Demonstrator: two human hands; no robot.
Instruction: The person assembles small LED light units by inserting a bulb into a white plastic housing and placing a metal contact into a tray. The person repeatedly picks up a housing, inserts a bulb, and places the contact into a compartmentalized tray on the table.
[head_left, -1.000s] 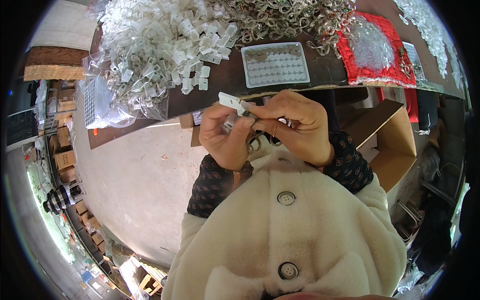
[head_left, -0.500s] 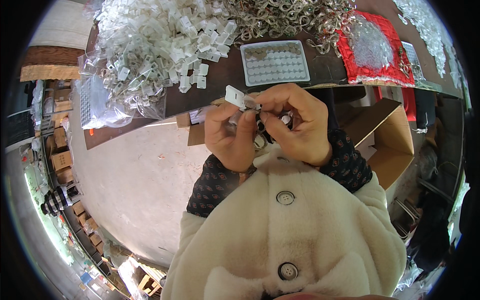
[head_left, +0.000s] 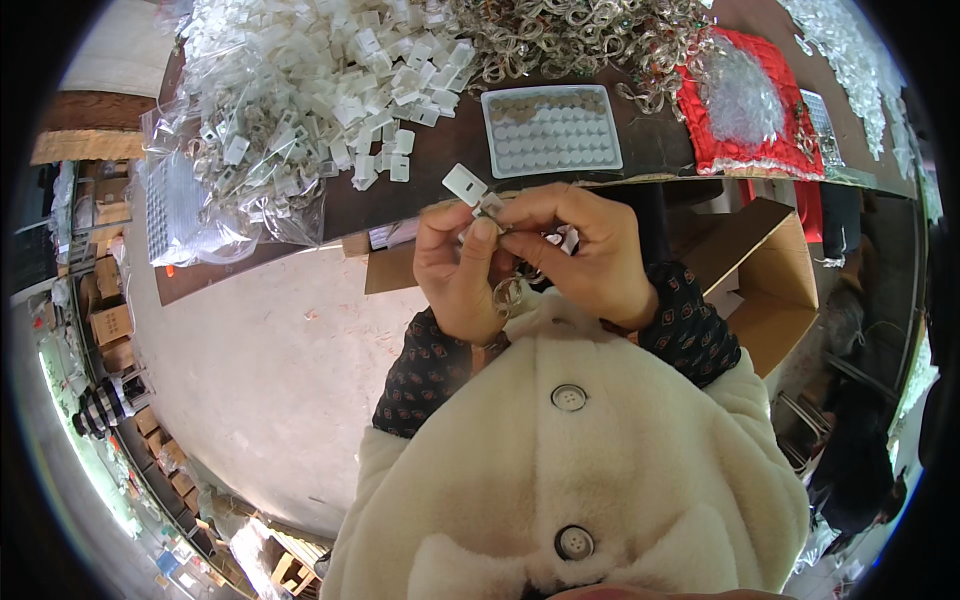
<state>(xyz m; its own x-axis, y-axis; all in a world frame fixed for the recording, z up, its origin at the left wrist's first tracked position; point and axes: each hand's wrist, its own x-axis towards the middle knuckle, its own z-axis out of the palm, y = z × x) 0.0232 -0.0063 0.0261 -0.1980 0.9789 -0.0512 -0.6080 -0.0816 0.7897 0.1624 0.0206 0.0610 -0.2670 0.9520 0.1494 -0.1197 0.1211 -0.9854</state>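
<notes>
My left hand (head_left: 458, 272) is closed in a pinch on a small white plastic case (head_left: 464, 185). The case sticks up above the fingertips, tilted, with a small slot in its face. My right hand (head_left: 592, 262) meets it from the other side, thumb and forefinger pressed together at the lower end of the case. Between the palms hangs a coil of clear wire (head_left: 508, 297), partly hidden by the fingers. Exactly what the right fingertips grip is too small to tell. Both hands are held in front of the table's near edge.
On the dark table, a heap of white plastic cases (head_left: 330, 80) lies left and coiled wires (head_left: 580, 35) lie behind. A white tray (head_left: 553, 165) with round pockets holds greyish discs. A red cloth (head_left: 705, 120) bears clear plastic bits. Below right stands an open cardboard box (head_left: 770, 290).
The white case has tilted and now shows its slotted face more fully. My right fingers have closed in nearer to my left fingertips. The wire coil has shifted slightly lower and left.
</notes>
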